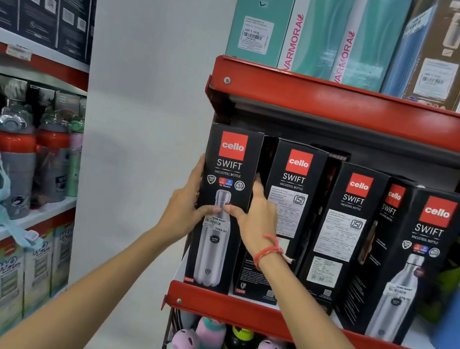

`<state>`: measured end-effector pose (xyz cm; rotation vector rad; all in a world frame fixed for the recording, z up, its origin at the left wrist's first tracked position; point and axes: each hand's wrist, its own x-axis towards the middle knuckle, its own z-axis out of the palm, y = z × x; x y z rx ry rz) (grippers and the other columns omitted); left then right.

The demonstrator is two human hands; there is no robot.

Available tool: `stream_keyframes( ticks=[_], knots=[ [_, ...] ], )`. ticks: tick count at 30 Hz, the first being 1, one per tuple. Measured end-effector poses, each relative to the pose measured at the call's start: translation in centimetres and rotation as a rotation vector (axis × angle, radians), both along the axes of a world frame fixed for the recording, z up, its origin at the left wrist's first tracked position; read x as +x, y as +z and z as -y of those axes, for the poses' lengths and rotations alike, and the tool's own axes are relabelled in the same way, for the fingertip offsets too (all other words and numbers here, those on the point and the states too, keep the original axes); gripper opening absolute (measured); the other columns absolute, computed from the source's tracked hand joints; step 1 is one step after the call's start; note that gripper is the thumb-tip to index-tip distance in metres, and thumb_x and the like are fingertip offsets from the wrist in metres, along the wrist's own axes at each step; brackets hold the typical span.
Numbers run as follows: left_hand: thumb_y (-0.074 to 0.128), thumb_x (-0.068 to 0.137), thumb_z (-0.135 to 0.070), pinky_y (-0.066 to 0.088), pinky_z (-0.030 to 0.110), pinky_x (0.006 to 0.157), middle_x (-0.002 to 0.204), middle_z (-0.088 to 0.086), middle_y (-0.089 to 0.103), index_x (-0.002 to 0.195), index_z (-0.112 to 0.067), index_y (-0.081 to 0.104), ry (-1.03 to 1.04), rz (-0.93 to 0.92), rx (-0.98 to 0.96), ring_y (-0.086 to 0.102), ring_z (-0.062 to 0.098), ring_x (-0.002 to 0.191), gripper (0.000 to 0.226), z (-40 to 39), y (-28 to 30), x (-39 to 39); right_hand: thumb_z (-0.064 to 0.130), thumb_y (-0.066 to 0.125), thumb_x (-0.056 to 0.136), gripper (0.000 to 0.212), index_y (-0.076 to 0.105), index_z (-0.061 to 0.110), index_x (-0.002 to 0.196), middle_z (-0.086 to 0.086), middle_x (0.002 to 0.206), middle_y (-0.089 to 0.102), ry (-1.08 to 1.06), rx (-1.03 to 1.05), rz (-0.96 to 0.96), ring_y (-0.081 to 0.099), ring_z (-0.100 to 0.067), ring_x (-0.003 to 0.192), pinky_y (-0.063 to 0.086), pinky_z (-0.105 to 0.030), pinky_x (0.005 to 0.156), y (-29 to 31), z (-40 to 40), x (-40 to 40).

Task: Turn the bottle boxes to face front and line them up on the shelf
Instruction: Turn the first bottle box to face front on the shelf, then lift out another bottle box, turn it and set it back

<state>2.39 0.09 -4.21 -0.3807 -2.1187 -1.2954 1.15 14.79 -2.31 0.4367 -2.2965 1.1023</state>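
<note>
Cello Swift bottle box (227, 174) held upright in both hands at the left end of the red shelf (317, 338).

The left hand (184, 206) clasps its left edge and the right hand (258, 218) its right edge, thumbs meeting on the front over the price sticker. Just right of the grip, two boxes (289, 214) (340, 232) show their printed backs; beyond them one box (378, 245) stands angled and another (417, 266) faces front.

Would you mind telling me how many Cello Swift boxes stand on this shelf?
5 visible: the held box leftmost, then second, third, fourth, fifth rightward. More may be hidden behind.
</note>
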Motion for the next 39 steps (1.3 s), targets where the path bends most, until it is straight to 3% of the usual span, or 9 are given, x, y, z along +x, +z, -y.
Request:
stream_keyframes(
  ticks=[5, 9, 14, 17, 21, 26, 30, 34, 39],
  knots=[
    [0.068, 0.086, -0.006, 0.052, 0.053, 0.095, 0.142, 0.005, 0.052, 0.152, -0.037, -0.001, 0.022, 0.028, -0.033, 0.061, 0.025, 0.118, 0.101, -0.5, 0.2, 0.4, 0.02, 0.071, 0.084, 0.088, 0.016, 0.013, 0.153, -0.012, 0.124, 0.064, 0.008, -0.009, 0.003, 0.059, -0.027, 0.116, 0.046, -0.036, 0.1, -0.3, -0.2, 0.1],
    [0.068, 0.085, -0.006, 0.051, 0.052, 0.097, 0.144, 0.008, 0.052, 0.152, -0.035, -0.002, 0.064, 0.038, -0.04, 0.06, 0.028, 0.119, 0.101, -1.2, 0.2, 0.5, 0.033, 0.063, 0.09, 0.073, 0.028, 0.01, 0.15, -0.017, 0.104, 0.07, -0.129, 0.186, 0.008, 0.065, -0.032, 0.098, 0.052, -0.041, 0.087, 0.3, -1.2, 0.4],
    [0.07, 0.084, -0.008, 0.048, 0.046, 0.099, 0.144, 0.006, 0.051, 0.152, -0.03, 0.009, 0.189, -0.017, -0.031, 0.053, 0.026, 0.127, 0.094, -2.3, -0.1, 0.7, 0.024, 0.058, 0.093, 0.033, 0.061, 0.012, 0.124, -0.01, 0.109, 0.066, -0.327, 0.011, -0.398, 0.062, -0.027, 0.097, 0.055, -0.04, 0.082, 0.1, -3.3, 1.0],
    [0.07, 0.084, -0.009, 0.043, 0.044, 0.103, 0.146, 0.007, 0.045, 0.152, -0.024, 0.011, 0.227, -0.035, -0.045, 0.047, 0.024, 0.131, 0.091, -3.5, -0.2, 0.9, 0.042, 0.069, 0.08, 0.068, 0.042, 0.016, 0.136, -0.013, 0.132, 0.043, -0.554, 0.032, -0.256, 0.043, -0.031, 0.113, 0.049, -0.045, 0.082, 0.0, -3.4, 0.6],
    [0.068, 0.087, -0.016, 0.042, 0.038, 0.103, 0.147, 0.013, 0.037, 0.152, -0.016, 0.01, 0.273, -0.054, -0.059, 0.042, 0.024, 0.133, 0.086, -4.6, -0.4, 1.3, 0.052, 0.073, 0.072, 0.113, 0.002, 0.022, 0.154, -0.017, 0.151, 0.022, -0.538, -0.021, -0.033, 0.034, -0.037, 0.127, 0.047, -0.053, 0.088, -0.1, -2.9, 0.2],
    [0.065, 0.09, -0.019, 0.031, 0.042, 0.115, 0.156, 0.017, 0.021, 0.151, -0.01, 0.015, 0.346, -0.164, -0.108, 0.021, 0.027, 0.145, 0.079, -5.7, -0.6, 2.3, 0.041, 0.08, 0.07, 0.123, -0.008, 0.022, 0.153, -0.021, 0.144, 0.029, -0.388, -0.138, -0.046, 0.046, -0.041, 0.117, 0.05, -0.051, 0.086, 0.2, -3.7, 0.1],
    [0.072, 0.084, -0.018, 0.026, 0.027, 0.11, 0.153, 0.01, 0.033, 0.151, -0.016, 0.017, 0.268, -0.222, -0.104, 0.03, 0.021, 0.141, 0.087, -6.5, 0.2, 3.0, 0.042, 0.082, 0.068, 0.124, -0.007, 0.027, 0.153, -0.016, 0.145, 0.03, -0.235, -0.211, -0.157, 0.046, -0.033, 0.12, 0.045, -0.043, 0.093, -0.3, -6.2, 1.3],
    [0.076, 0.079, -0.018, 0.026, -0.005, 0.092, 0.152, 0.005, 0.038, 0.152, -0.021, 0.016, 0.152, -0.212, -0.043, 0.035, 0.007, 0.134, 0.095, -7.7, 0.9, 3.6, 0.048, 0.082, 0.065, 0.129, -0.011, 0.03, 0.152, -0.011, 0.141, 0.033, -0.163, -0.239, -0.21, 0.051, -0.027, 0.114, 0.049, -0.036, 0.086, 0.7, -8.8, 2.8],
    [0.079, 0.073, -0.031, 0.033, 0.028, 0.11, 0.151, 0.001, 0.041, 0.152, -0.025, 0.016, 0.042, -0.114, -0.019, 0.037, 0.012, 0.138, 0.102, -9.4, 0.9, 5.0, 0.048, 0.082, 0.065, 0.127, -0.009, 0.034, 0.152, -0.007, 0.146, 0.034, -0.104, -0.24, -0.215, 0.045, -0.021, 0.125, 0.034, -0.024, 0.087, 1.6, -11.5, 5.5]
  ],
)
